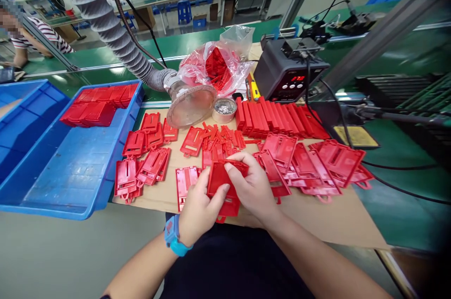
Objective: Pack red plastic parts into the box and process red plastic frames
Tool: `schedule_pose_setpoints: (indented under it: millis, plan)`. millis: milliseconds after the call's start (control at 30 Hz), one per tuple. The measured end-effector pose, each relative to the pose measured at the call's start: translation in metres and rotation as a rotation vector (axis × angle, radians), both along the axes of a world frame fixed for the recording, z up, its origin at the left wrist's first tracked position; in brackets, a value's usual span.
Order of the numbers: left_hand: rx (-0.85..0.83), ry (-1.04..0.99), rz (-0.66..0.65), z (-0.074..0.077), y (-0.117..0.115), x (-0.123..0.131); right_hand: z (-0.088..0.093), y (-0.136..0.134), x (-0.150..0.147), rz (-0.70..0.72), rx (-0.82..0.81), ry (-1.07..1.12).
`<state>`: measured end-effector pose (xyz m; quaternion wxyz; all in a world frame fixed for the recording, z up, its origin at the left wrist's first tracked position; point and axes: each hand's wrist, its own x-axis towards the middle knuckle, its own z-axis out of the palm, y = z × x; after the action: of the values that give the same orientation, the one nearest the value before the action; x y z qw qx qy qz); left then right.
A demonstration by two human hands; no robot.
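Note:
Both hands hold a flat red plastic panel (218,178) between them, low over the cardboard. My left hand (201,205) grips its left side and lower edge, thumb across the face. Fingers of my right hand (252,186) are closed on its upper right, the thumb pressing the face. Just beneath lies another red panel (230,207), partly covered. Small red strips (220,137) are heaped right behind my hands. Slotted red panels (299,162) lie loosely piled to the right, and more slotted panels (153,165) are to the left.
A blue bin (66,167) with stacked red panels (102,101) stands left. Behind are a fume hose hood (192,106), a tin (224,108), a plastic bag (239,59) of red parts, a row of red pieces (268,118) and a soldering station (289,71). A person (38,38) sits at far left.

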<state>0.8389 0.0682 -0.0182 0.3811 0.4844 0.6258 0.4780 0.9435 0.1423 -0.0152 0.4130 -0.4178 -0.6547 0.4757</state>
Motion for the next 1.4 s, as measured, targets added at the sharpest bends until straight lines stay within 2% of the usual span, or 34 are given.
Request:
schedule_pose_setpoints:
  millis: [300, 467, 667, 833, 933, 1000, 1067, 1167, 1300, 1400]
  plan:
    - [-0.04, -0.024, -0.03, 0.001, -0.002, -0.001, -0.006, 0.0, 0.011, 0.131, 0.021, -0.015]
    - [-0.06, -0.104, -0.119, 0.001, -0.003, -0.003, -0.007, 0.001, 0.011, 0.115, 0.029, -0.039]
    - [-0.071, -0.28, -0.055, -0.009, -0.007, 0.005, -0.013, 0.001, 0.01, 0.046, -0.081, -0.075]
    - [-0.058, -0.269, 0.043, -0.008, -0.021, -0.005, -0.012, 0.002, 0.007, 0.269, -0.148, -0.157]
    - [-0.093, -0.311, 0.068, -0.007, -0.033, -0.021, -0.011, 0.001, -0.007, 0.328, -0.24, -0.193]
    - [-0.125, -0.227, 0.103, -0.011, -0.041, -0.033, -0.013, 0.0, -0.021, 0.371, -0.271, -0.245]
    - [-0.133, -0.025, 0.226, -0.018, -0.048, -0.046, -0.017, 0.002, -0.036, 0.411, -0.217, -0.309]
    - [-0.147, 0.212, 0.355, -0.032, -0.055, -0.061, -0.024, 0.006, -0.055, 0.446, -0.01, -0.46]
    - [-0.168, 0.247, 0.291, -0.044, -0.056, -0.065, -0.024, 0.005, -0.067, 0.402, 0.209, -0.654]
    - [-0.159, 0.266, 0.289, -0.049, -0.056, -0.062, -0.016, 0.006, -0.058, 0.295, 0.352, -0.772]
